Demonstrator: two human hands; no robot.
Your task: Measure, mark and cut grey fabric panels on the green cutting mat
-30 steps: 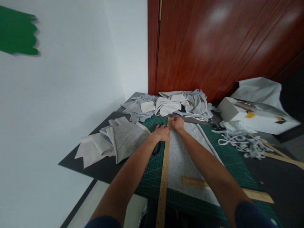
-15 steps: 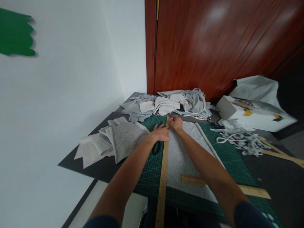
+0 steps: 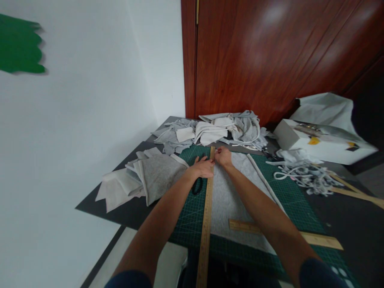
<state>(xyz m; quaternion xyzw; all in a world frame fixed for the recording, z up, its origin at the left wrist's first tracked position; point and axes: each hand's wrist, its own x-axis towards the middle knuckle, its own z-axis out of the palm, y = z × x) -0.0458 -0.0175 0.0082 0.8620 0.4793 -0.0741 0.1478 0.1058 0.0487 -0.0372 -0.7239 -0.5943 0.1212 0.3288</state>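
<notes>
A long wooden ruler (image 3: 206, 216) runs away from me along the left edge of a grey fabric piece (image 3: 225, 204). My left hand (image 3: 204, 168) presses on the ruler's far part, its fingers spread and some reaching past onto the mat. Just right of the ruler's far end, my right hand (image 3: 222, 157) has its fingertips pinched at the fabric's far left corner; what is between them is too small to make out. Black scissor handles (image 3: 197, 186) show beside my left wrist. Under my right forearm, a second wooden ruler (image 3: 244, 226) lies across the fabric.
A green cutting mat (image 3: 192, 216) covers the table's middle. Folded grey fabric pieces (image 3: 162, 174) lie at left, and scraps (image 3: 210, 132) are heaped at the back. On the right are a tangle of fabric strips (image 3: 315, 178), wooden sticks (image 3: 357, 195) and a white box (image 3: 333, 144).
The view has shifted very slightly. Both hands keep practically the same place at the ruler's far end, and the fabric and rulers have not visibly moved.
</notes>
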